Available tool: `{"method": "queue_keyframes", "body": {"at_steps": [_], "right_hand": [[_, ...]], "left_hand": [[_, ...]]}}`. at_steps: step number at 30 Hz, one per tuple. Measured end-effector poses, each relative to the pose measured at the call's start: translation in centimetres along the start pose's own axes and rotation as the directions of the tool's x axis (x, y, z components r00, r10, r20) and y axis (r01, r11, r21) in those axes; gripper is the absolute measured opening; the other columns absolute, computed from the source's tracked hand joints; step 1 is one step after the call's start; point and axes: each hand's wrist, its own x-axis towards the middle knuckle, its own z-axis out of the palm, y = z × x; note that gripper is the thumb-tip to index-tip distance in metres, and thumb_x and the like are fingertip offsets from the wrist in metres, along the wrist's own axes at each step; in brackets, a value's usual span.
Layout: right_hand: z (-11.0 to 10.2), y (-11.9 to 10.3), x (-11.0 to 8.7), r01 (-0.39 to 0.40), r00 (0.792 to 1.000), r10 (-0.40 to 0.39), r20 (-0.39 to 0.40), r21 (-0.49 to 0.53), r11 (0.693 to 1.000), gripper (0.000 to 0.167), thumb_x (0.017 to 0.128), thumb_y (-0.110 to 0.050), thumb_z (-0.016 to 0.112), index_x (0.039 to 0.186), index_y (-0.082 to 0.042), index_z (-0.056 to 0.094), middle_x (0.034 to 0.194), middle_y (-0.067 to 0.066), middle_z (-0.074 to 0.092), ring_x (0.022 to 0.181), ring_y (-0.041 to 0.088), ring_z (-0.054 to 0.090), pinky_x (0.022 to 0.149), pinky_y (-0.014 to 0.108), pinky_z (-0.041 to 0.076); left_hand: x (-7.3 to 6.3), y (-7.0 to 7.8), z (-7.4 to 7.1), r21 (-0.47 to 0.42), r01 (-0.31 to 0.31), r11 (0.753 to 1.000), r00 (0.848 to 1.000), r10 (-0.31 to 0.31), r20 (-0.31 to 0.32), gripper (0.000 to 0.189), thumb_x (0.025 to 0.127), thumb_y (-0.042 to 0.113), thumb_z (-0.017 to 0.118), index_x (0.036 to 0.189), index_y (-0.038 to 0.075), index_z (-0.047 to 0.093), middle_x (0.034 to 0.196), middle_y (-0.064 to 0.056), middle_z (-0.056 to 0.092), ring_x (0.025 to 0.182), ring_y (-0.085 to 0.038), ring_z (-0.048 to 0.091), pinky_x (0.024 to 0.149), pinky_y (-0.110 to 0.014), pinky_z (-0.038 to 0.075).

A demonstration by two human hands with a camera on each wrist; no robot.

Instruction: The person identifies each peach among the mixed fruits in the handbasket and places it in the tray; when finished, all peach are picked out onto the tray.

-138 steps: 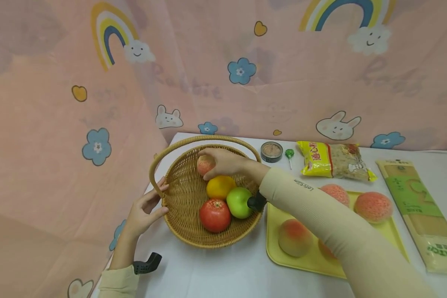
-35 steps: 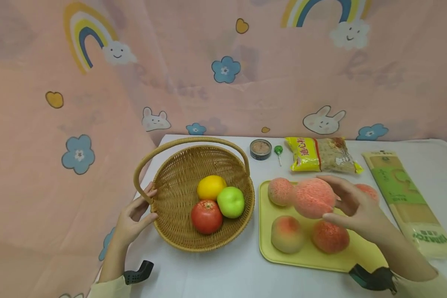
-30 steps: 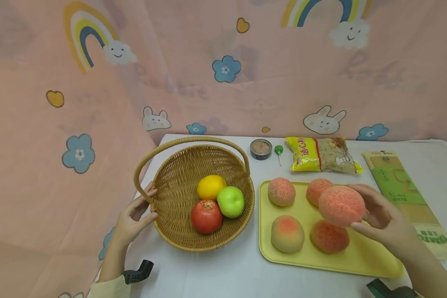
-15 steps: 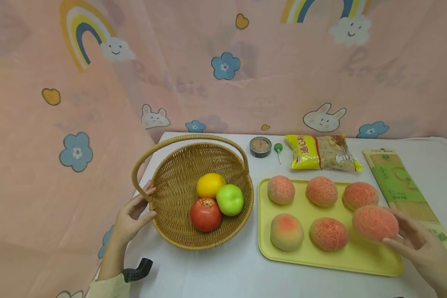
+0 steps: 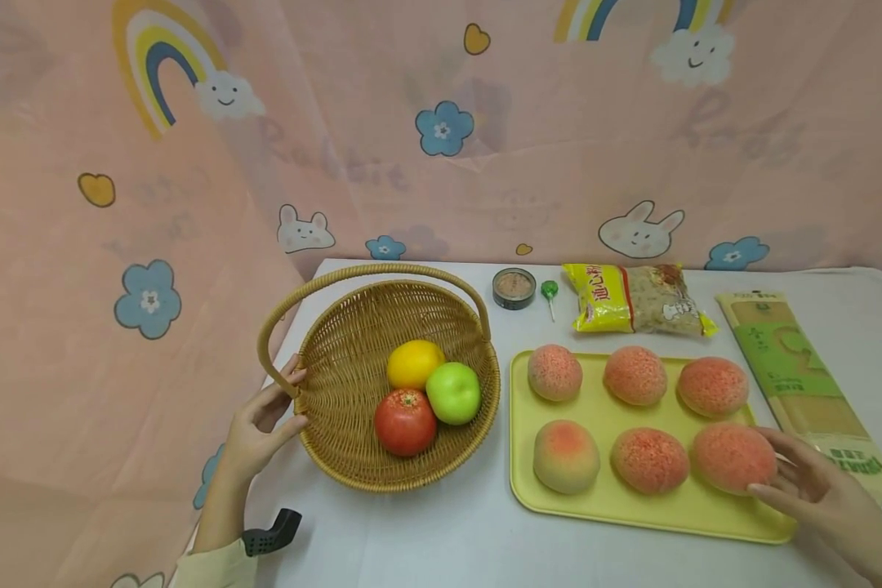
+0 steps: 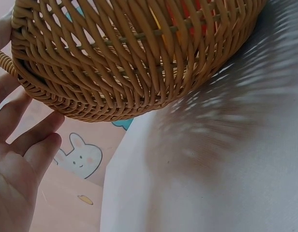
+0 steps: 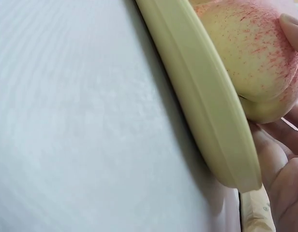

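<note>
My left hand [image 5: 260,425] holds the left side of a wicker basket [image 5: 338,416], its thumb and fingers round the foot of the handle. In the left wrist view, the fingertips touch the woven wall [image 6: 115,77]. A yellow lemon-like fruit [image 5: 415,364], a green apple [image 5: 453,394] and a red pomegranate-like fruit [image 5: 405,423] lie inside. My right hand [image 5: 823,494] grips a pink peach [image 5: 733,457] at the front right of the yellow tray [image 5: 632,516], thumb in front, fingers behind. In the right wrist view, this peach [image 7: 250,53] is low over the tray rim [image 7: 207,101].
Several other peaches [image 5: 650,461] stand in two rows on the tray. Behind it lie a round tin [image 5: 514,289], a green lollipop [image 5: 550,291] and a yellow pasta bag [image 5: 635,299]. A flat noodle pack [image 5: 797,367] lies right of the tray. A patterned cloth [image 5: 441,196] hangs behind.
My right hand has taken a peach from the basket to the tray. Then it carried another peach rightward and lowered it at the front right corner. The left hand stays at the basket.
</note>
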Motion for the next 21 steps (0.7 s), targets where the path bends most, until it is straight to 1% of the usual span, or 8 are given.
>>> {"method": "queue_keyframes", "body": {"at_steps": [3,4,5,7,9,11,16,21], "right_hand": [[-0.1,0.0,-0.1,0.011,1.0,-0.011,0.009,-0.014,1.0,0.089,0.094,-0.039,0.056,0.152,-0.005,-0.001,0.149,0.036,0.011,0.134,0.046,0.029,0.077,0.002,0.044],[-0.2,0.0,-0.2,0.007,1.0,-0.007,0.016,-0.014,1.0,0.09,0.094,-0.04,0.056,0.152,-0.004,-0.002,0.149,0.037,0.01,0.135,0.046,0.025,0.078,0.007,0.047],[-0.3,-0.1,-0.2,0.0,1.0,0.0,0.025,0.002,1.0,0.09,0.094,-0.041,0.055,0.151,-0.002,-0.004,0.15,0.037,0.008,0.135,0.052,0.017,0.088,0.014,0.048],[-0.5,-0.3,-0.2,-0.012,0.999,0.011,0.041,0.024,1.0,0.091,0.095,-0.041,0.054,0.15,0.001,-0.006,0.149,0.039,0.004,0.134,0.056,0.007,0.104,0.036,0.042],[-0.7,-0.3,-0.3,-0.015,0.999,0.015,0.037,0.005,1.0,0.092,0.095,-0.042,0.053,0.149,0.003,-0.006,0.148,0.04,0.004,0.134,0.057,0.002,0.105,0.062,0.027],[-0.7,-0.2,-0.5,-0.008,1.0,0.007,0.027,0.002,1.0,0.091,0.096,-0.04,0.053,0.149,0.005,-0.005,0.148,0.041,0.003,0.133,0.057,-0.002,0.099,0.074,0.015],[-0.6,0.6,-0.8,0.023,1.0,-0.023,-0.006,-0.002,1.0,0.088,0.096,-0.037,0.055,0.149,0.004,-0.003,0.148,0.04,0.004,0.136,0.053,-0.005,0.1,0.073,0.009],[-0.8,0.8,-1.0,0.015,1.0,-0.016,0.024,0.032,0.999,0.088,0.097,-0.034,0.054,0.149,0.003,-0.007,0.149,0.038,-0.002,0.136,0.05,-0.01,0.1,0.073,0.006]], "left_hand": [[0.0,0.1,0.1,-0.007,0.001,1.0,1.0,-0.001,-0.001,0.051,0.081,-0.017,0.062,0.128,-0.021,0.044,0.15,-0.027,0.027,0.14,-0.017,0.033,0.109,-0.019,0.033],[0.0,0.1,0.1,-0.006,-0.002,1.0,1.0,0.002,-0.004,0.051,0.08,-0.017,0.062,0.128,-0.021,0.044,0.15,-0.028,0.027,0.14,-0.017,0.033,0.109,-0.019,0.033],[0.0,0.0,0.1,-0.003,-0.005,1.0,1.0,0.005,-0.005,0.051,0.08,-0.017,0.061,0.128,-0.021,0.043,0.15,-0.028,0.027,0.14,-0.017,0.034,0.109,-0.019,0.033],[-0.1,0.0,0.1,-0.004,0.004,1.0,1.0,-0.004,-0.013,0.051,0.08,-0.017,0.061,0.128,-0.02,0.044,0.15,-0.029,0.027,0.14,-0.016,0.034,0.109,-0.019,0.033],[-0.2,0.0,0.1,-0.004,0.009,1.0,1.0,-0.009,-0.015,0.052,0.08,-0.017,0.062,0.129,-0.019,0.044,0.15,-0.03,0.026,0.14,-0.017,0.033,0.109,-0.02,0.033],[-0.2,0.0,0.2,-0.005,0.018,1.0,1.0,-0.018,-0.016,0.052,0.08,-0.017,0.062,0.129,-0.019,0.044,0.15,-0.03,0.025,0.141,-0.017,0.033,0.11,-0.02,0.032],[-0.3,0.1,0.2,-0.01,0.016,1.0,1.0,-0.016,-0.017,0.053,0.08,-0.016,0.062,0.129,-0.02,0.043,0.149,-0.033,0.023,0.141,-0.018,0.031,0.11,-0.02,0.032],[-0.2,0.1,0.3,-0.012,0.024,1.0,0.999,-0.024,-0.023,0.053,0.08,-0.017,0.062,0.129,-0.02,0.043,0.149,-0.033,0.023,0.141,-0.016,0.032,0.11,-0.019,0.032]]}}
